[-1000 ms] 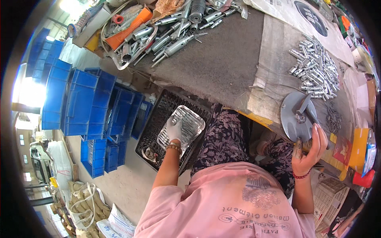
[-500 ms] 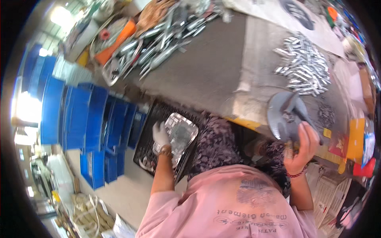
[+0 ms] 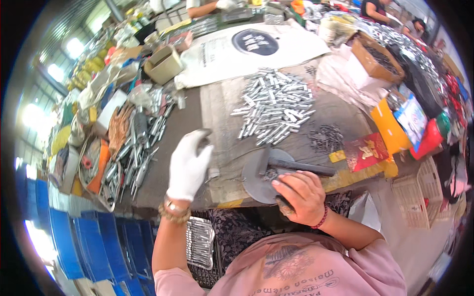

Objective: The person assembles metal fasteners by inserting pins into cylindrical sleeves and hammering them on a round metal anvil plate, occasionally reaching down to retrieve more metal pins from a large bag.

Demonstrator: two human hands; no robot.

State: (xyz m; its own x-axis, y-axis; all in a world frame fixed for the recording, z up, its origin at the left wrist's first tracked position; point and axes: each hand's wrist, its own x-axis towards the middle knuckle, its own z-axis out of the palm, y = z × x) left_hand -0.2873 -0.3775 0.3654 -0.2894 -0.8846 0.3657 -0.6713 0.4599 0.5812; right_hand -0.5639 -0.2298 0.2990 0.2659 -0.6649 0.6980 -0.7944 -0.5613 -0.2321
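Left hand [image 3: 188,166] has risen from the tray [image 3: 212,240] its forearm [image 3: 170,241] partly hides.

A pink short-sleeved T-shirt [image 3: 294,264], printed with a dark motif [image 3: 281,259] and lettering [image 3: 308,284], is worn. The left grip [image 3: 205,139] is covered by 1 white glove [image 3: 186,170], with brown beads [image 3: 173,215] worn behind it. 1 red bracelet [image 3: 322,217] is worn on the right. Dark floral trousers [image 3: 234,230] are seen below the table's [image 3: 186,111] near edge.

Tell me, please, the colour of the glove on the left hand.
The glove is mostly white; the head view shows it best.
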